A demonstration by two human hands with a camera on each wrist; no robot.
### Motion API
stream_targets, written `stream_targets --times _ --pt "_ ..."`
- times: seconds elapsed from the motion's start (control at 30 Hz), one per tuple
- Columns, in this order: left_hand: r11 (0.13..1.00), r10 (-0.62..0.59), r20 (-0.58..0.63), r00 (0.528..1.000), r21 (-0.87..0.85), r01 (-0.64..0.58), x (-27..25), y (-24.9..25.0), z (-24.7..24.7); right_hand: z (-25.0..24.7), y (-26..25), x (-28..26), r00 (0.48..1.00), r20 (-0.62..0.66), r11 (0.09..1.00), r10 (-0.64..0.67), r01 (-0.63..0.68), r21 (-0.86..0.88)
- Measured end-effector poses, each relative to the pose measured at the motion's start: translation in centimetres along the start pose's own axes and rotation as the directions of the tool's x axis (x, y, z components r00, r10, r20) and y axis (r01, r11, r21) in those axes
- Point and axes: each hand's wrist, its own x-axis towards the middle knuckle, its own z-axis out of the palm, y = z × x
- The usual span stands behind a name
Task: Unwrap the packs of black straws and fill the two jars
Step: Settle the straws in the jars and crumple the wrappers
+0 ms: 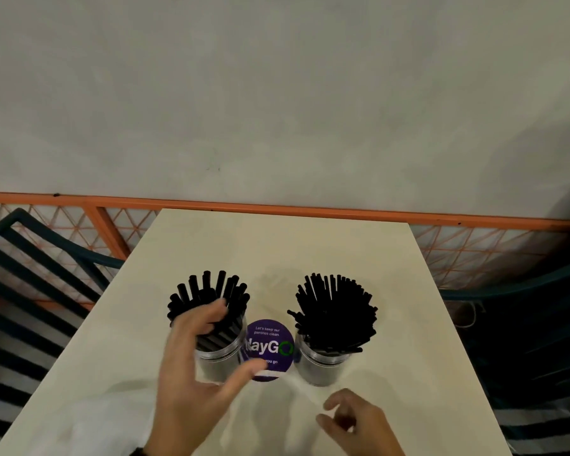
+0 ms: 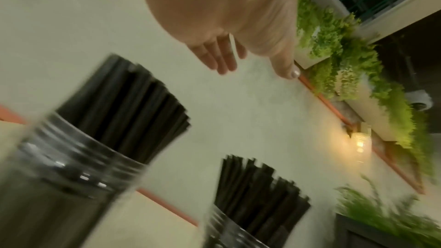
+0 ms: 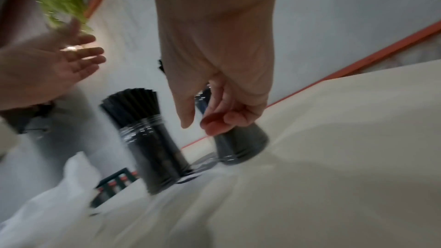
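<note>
Two clear jars stand side by side on the cream table (image 1: 310, 245). The left jar (image 1: 216, 360) holds thick black straws (image 1: 211, 291). Thinner black straws (image 1: 336, 311) fill the right jar (image 1: 321, 363). My left hand (image 1: 231, 337) hovers in front of the left jar, fingers spread and holding nothing. Its straight fingers (image 2: 219, 57) show in the left wrist view above both jars (image 2: 71, 167). My right hand (image 1: 334, 414) hangs low near the right jar (image 3: 241, 144), its fingers (image 3: 214, 120) loosely curled and empty.
A round purple sticker (image 1: 270, 348) lies on the table between the jars. Crumpled clear wrapping (image 1: 89, 419) lies at the front left. Dark slatted chairs (image 1: 30, 278) flank the table. An orange mesh rail (image 1: 277, 209) and a pale wall stand behind.
</note>
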Motion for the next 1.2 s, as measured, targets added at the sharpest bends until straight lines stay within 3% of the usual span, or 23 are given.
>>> stream_targets --times 0.07,0.13,0.2,0.3,0.4,0.5,0.63,0.8,1.03,1.2 --pt "0.995 -0.079 -0.115 0.990 0.048 0.085 0.2 -1.4 -1.7 1.8 -2.3 0.2 0.989 0.088 0.993 -0.117 0.120 -0.021" --pt "0.976 -0.212 -0.156 0.965 0.022 0.218 0.1 -3.3 -2.9 3.4 -5.0 0.7 0.973 0.074 0.976 -0.217 0.218 -0.001" --pt "0.941 -0.339 -0.088 0.937 -0.043 0.336 -0.3 -5.5 -3.5 4.8 -7.3 1.5 0.962 0.015 0.962 -0.274 0.274 -0.004" --pt "0.874 -0.453 0.150 0.879 -0.120 0.471 -0.3 -8.2 -3.8 6.3 -9.5 3.2 0.968 -0.002 0.968 -0.250 0.250 0.032" --pt "0.859 -0.444 0.343 0.828 -0.099 0.502 1.0 -9.4 -3.4 7.1 -10.9 5.4 0.970 0.025 0.970 -0.242 0.241 0.018" --pt "0.866 -0.405 0.422 0.811 -0.106 0.488 2.6 -9.9 -3.1 8.0 -12.0 7.6 0.963 0.046 0.964 -0.266 0.266 0.001" --pt "0.868 -0.376 0.384 0.843 -0.173 0.466 3.6 -10.0 -2.1 9.0 -13.5 9.5 0.944 0.063 0.946 -0.322 0.324 -0.025" --pt "0.900 -0.348 0.291 0.891 -0.162 0.404 2.8 -9.8 -1.8 9.5 -13.2 10.2 0.928 0.000 0.923 -0.372 0.370 0.108" --pt "0.878 -0.333 0.463 0.822 -0.165 0.449 3.1 -11.6 -3.1 9.6 -12.1 10.8 0.933 0.057 0.919 -0.355 0.336 0.207" --pt "0.882 -0.290 0.493 0.820 -0.196 0.430 4.2 -11.0 -2.1 10.0 -13.3 11.0 0.907 0.044 0.906 -0.418 0.413 0.096"
